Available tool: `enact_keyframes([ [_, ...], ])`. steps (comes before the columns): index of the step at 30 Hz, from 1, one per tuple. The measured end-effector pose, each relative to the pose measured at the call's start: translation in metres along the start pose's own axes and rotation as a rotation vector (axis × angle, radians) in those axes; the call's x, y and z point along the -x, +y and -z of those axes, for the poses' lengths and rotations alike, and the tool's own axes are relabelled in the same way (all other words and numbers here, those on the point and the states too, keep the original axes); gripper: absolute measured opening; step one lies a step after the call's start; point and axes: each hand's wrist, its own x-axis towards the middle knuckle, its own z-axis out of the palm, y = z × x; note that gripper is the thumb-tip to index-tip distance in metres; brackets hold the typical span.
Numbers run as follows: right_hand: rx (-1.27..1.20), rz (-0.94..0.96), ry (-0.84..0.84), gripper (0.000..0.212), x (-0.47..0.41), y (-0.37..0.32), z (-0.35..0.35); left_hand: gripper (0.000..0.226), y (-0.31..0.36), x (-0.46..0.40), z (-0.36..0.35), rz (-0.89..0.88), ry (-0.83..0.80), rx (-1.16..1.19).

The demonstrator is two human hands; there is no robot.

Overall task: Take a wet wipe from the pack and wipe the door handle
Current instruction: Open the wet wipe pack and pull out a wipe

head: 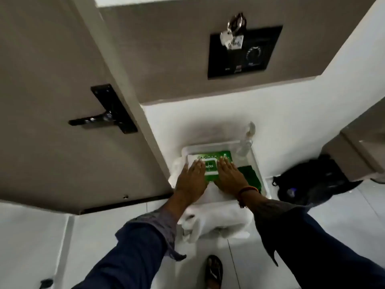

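Both hands lie flat and spread on the green pack (210,167) in the tray (255,163) — left hand (192,179) and right hand (229,177) likely steadying it to open the flap. Handle (98,119) waits at ten o'clock — untouched.

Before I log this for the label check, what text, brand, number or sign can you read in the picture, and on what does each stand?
"ettol": on the white label of the green wet wipe pack; the left hand hides its first letter.
Row of small symbols along the pack's top edge: too small to read.
Dial marks and small labels on the black wall panel: blurred, unreadable.
Writing on the white tags of the key bunch: blurred, unreadable.
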Motion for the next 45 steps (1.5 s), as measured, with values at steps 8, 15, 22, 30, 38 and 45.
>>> enact_keyframes([
  [8, 0.098, 0.034, -0.021, 0.082, -0.009, 0.015, -0.015, 0.059, 0.018, -0.037, -0.008, 0.03, -0.096, -0.185],
  [15, 0.154, 0.066, 0.012, 0.082, -0.012, 0.015, -0.017, 0.054, 0.019, -0.047, -0.001, -0.016, -0.081, -0.285],
  [22, 0.198, 0.065, 0.02, 0.082, -0.013, 0.015, -0.019, 0.044, 0.016, -0.045, 0.004, -0.147, -0.071, -0.427],
  [30, 0.18, 0.062, 0.053, 0.079, -0.019, 0.013, -0.019, 0.032, -0.009, -0.044, 0.03, -0.231, 0.056, -0.415],
  [38, 0.086, 0.032, 0.128, 0.049, -0.031, 0.016, -0.015, 0.033, -0.018, -0.065, 0.056, -0.065, 0.142, 0.071],
  [45, -0.113, -0.068, 0.341, 0.044, -0.035, 0.006, -0.005, 0.036, -0.027, -0.076, 0.059, -0.064, 0.124, 0.135],
])
